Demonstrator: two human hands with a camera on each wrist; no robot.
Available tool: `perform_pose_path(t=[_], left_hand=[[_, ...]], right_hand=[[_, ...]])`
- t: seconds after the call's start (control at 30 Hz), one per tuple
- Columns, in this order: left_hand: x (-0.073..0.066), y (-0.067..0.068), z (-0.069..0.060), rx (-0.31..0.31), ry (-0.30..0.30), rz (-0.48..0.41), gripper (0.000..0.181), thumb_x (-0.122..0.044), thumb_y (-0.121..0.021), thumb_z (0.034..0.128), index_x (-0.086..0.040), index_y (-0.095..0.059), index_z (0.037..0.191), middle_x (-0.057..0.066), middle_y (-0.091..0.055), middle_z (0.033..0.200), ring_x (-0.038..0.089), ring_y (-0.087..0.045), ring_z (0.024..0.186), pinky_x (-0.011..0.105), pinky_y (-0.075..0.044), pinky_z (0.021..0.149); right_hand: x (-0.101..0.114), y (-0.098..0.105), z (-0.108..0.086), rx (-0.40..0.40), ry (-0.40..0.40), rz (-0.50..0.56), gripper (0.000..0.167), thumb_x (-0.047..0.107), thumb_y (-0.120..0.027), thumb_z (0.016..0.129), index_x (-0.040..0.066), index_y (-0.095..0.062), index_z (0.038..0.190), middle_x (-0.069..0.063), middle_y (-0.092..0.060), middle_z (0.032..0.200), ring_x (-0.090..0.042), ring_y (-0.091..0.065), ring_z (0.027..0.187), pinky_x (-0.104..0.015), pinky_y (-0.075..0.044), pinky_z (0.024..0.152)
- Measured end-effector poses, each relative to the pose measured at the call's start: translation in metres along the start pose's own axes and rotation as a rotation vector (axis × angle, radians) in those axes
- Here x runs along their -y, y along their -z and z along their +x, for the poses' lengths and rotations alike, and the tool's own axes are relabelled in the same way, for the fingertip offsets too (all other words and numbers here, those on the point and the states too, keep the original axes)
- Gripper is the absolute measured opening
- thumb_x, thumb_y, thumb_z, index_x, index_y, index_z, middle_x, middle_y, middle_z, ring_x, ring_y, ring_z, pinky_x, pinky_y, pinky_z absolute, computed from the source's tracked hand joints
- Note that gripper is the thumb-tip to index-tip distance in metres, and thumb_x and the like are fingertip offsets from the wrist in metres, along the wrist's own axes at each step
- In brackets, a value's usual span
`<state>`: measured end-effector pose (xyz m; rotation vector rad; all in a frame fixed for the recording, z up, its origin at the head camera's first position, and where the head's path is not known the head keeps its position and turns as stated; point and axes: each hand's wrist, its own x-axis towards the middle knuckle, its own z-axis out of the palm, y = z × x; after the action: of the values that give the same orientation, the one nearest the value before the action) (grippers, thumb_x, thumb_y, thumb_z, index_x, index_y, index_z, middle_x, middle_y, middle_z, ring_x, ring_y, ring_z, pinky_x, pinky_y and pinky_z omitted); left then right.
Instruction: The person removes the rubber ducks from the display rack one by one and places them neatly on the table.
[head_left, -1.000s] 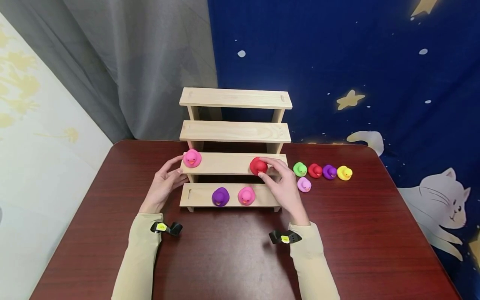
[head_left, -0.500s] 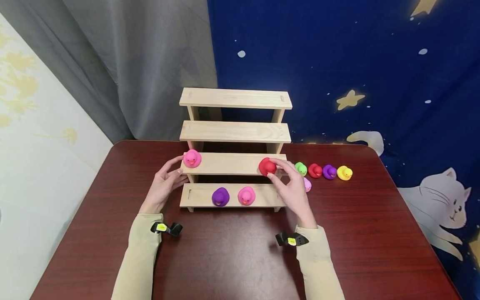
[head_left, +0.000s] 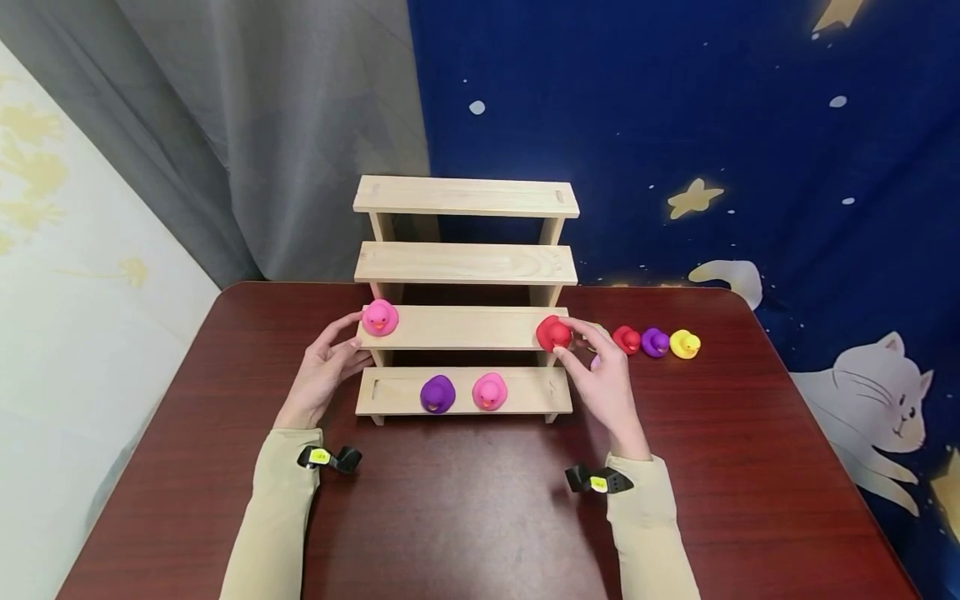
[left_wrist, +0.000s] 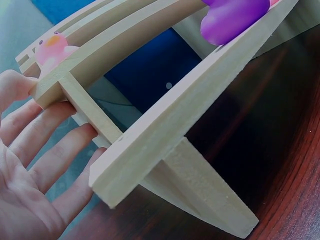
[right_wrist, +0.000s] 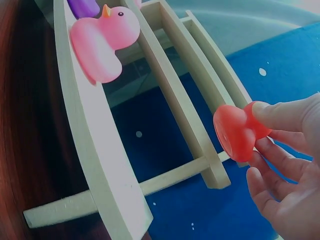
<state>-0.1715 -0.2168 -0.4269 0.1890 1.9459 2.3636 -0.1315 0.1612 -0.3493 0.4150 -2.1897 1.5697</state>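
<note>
My right hand (head_left: 600, 379) pinches a red rubber duck (head_left: 553, 333) at the right end of the stand's second step from the front. In the right wrist view its flat underside (right_wrist: 226, 137) shows; whether it touches the step I cannot tell. My left hand (head_left: 318, 375) grips the left end of that step, thumb on the board and fingers below it against the upright. Beside that thumb sits a pink duck (head_left: 380, 317). On the front step of the wooden stand (head_left: 465, 263) sit a purple duck (head_left: 438, 394) and another pink duck (head_left: 490, 391).
Right of the stand, a small red duck (head_left: 626, 339), a purple one (head_left: 655, 342) and a yellow one (head_left: 685, 344) stand in a row on the dark red table (head_left: 480, 517). My right hand mostly hides a green and a lilac duck. Behind hangs a blue curtain (head_left: 555, 100).
My right hand has moved right along the second step with the red duck, covering the green and lilac ducks. The left hand stays in place. The head view has shifted slightly.
</note>
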Motion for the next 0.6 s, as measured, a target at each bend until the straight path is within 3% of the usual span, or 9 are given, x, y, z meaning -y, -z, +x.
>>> perform_pose_path(t=[0.13, 0.27, 0.6], left_hand=[[0.0, 0.0, 0.0, -0.001, -0.001, 0.0, 0.042, -0.013, -0.054, 0.1002, -0.014, -0.046, 0.141, 0.001, -0.071, 0.104, 0.014, -0.066, 0.1, 0.03, -0.052, 0.086], [0.0, 0.001, 0.0, -0.003, 0.003, 0.004, 0.042, -0.013, -0.054, 0.1002, -0.014, -0.046, 0.142, 0.001, -0.071, 0.104, 0.014, -0.066, 0.1, 0.03, -0.052, 0.086], [0.0, 0.001, 0.0, 0.002, 0.007, 0.005, 0.043, -0.014, -0.055, 0.0998, -0.014, -0.046, 0.142, 0.0, -0.071, 0.104, 0.015, -0.066, 0.099, 0.031, -0.052, 0.086]], right_hand=[[-0.002, 0.004, -0.001, -0.011, 0.008, -0.037, 0.037, -0.016, -0.071, 0.078, -0.014, -0.063, 0.115, -0.029, -0.061, 0.11, -0.038, -0.055, 0.097, -0.025, -0.046, 0.085], [-0.003, 0.01, -0.001, -0.028, 0.014, -0.077, 0.038, -0.015, -0.072, 0.078, -0.012, -0.063, 0.115, -0.028, -0.062, 0.109, -0.037, -0.056, 0.098, -0.015, -0.041, 0.084], [-0.007, 0.031, -0.005, -0.044, -0.05, -0.098, 0.038, -0.014, -0.069, 0.081, -0.012, -0.062, 0.118, -0.029, -0.06, 0.11, -0.036, -0.055, 0.095, -0.011, -0.043, 0.082]])
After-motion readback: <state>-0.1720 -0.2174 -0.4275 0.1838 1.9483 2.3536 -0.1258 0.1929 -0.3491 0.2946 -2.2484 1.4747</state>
